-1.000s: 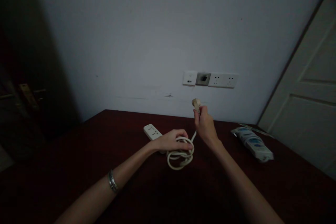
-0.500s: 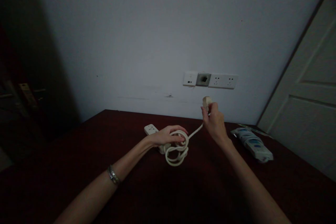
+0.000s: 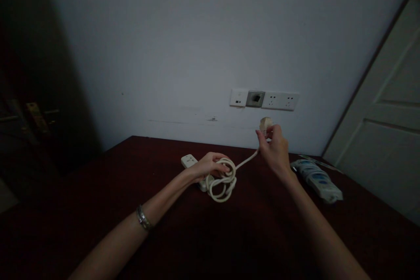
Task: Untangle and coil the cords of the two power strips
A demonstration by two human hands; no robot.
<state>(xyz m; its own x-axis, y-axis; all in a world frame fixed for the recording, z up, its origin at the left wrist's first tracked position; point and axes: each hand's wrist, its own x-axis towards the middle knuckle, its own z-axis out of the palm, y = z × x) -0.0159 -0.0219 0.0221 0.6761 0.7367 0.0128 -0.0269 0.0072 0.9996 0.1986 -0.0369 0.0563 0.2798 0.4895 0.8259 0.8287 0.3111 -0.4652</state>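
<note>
A white power strip (image 3: pixel 189 161) lies on the dark red table (image 3: pixel 138 175), partly hidden behind my left hand (image 3: pixel 210 167). That hand is closed around the coiled white cable (image 3: pixel 223 181), lifted a little off the table. My right hand (image 3: pixel 274 148) pinches the cable's plug (image 3: pixel 265 124) and holds it up, just below the white wall sockets (image 3: pixel 279 100). A stretch of cable runs taut between the two hands.
A second power strip in printed wrapping (image 3: pixel 317 179) lies on the table at the right. A white door (image 3: pixel 387 131) stands at the far right, and a dark door with a brass handle (image 3: pixel 33 116) at the left. A bracelet (image 3: pixel 143 219) circles my left wrist.
My right hand has carried the plug up and to the right, closer to the wall sockets. The cable has drawn straighter and the coil in my left hand has shrunk and shifted slightly.
</note>
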